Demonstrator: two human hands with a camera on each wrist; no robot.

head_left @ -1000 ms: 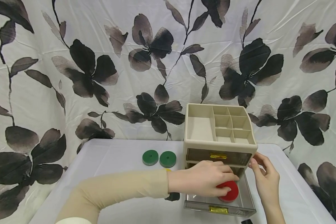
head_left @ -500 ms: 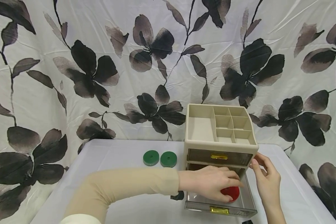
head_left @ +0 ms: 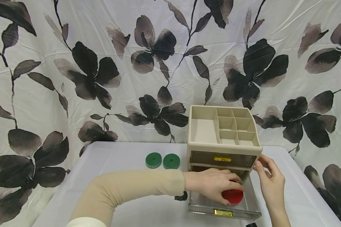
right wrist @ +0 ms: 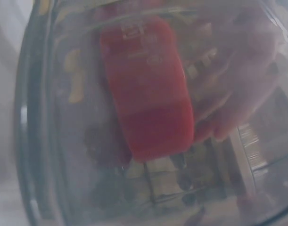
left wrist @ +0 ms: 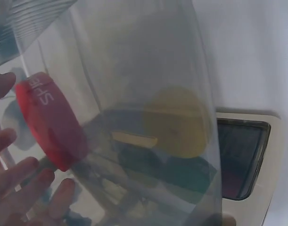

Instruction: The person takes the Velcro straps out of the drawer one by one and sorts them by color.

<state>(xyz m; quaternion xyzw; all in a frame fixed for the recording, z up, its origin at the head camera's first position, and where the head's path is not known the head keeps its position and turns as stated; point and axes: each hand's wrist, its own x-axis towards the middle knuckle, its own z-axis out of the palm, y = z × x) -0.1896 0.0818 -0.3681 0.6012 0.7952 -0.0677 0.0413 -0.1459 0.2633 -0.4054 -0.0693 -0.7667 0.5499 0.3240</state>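
Note:
In the head view a beige desktop organizer stands on the table, its lower clear drawer pulled out. My left hand reaches over into the drawer. There its fingers spread loosely around a thick red disc, thumb at the near left edge. White lettering marks the rim of this red disc in the left wrist view, where finger gaps show beside it. My right hand rests thumb and fingertips against the organizer's right side. Through the clear plastic, the right wrist view shows the red disc too.
Two green discs lie left of the organizer. A yellow disc shows through the drawer in the left wrist view. One black object sits behind the left wrist, another in front of the drawer. A floral curtain hangs behind.
The left hand has moved a little right and lower in the drawer with the red disc. Its thumb has since slid from the disc's top to its edge. The right hand stays in place.

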